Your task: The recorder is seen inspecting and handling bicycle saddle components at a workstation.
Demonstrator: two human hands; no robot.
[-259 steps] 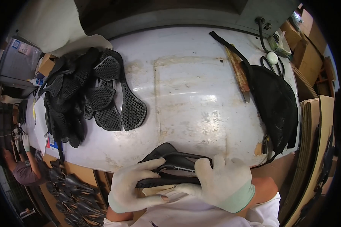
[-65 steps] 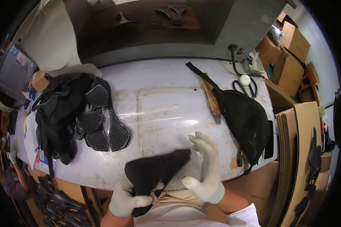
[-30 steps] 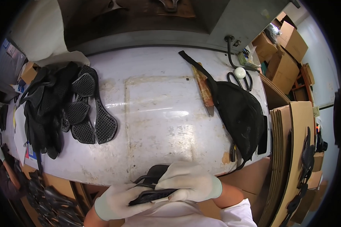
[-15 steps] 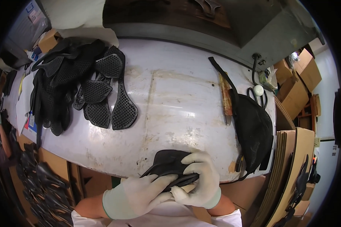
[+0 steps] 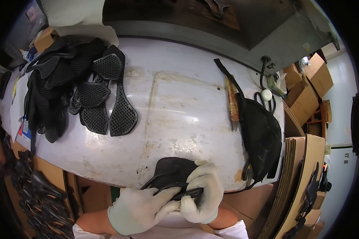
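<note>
Both gloved hands are at the table's front edge, closed on a black bicycle saddle (image 5: 172, 168) with a smooth, wide end lying toward the table. My left hand (image 5: 141, 209) grips its near left side, fingers bent over the rim. My right hand (image 5: 204, 191) wraps round the right side, with the thumb below and the fingers curled on the edge. The two hands' fingertips nearly meet at the near rim. The saddle's underside and its near end are mostly hidden by the gloves.
A heap of black honeycomb saddle pads (image 5: 95, 95) covers the table's left. At right lie a black bag-like piece with a strap (image 5: 261, 135), a rusty blade (image 5: 232, 105) and scissors (image 5: 269, 101). Black saddles (image 5: 44, 187) stand lower left; cardboard sheets (image 5: 295, 171) stand right.
The whole view has shifted, so the table and its contents sit slightly further left. The right-hand fingers have bent in a little more at the saddle's edge; both hands still hold it.
</note>
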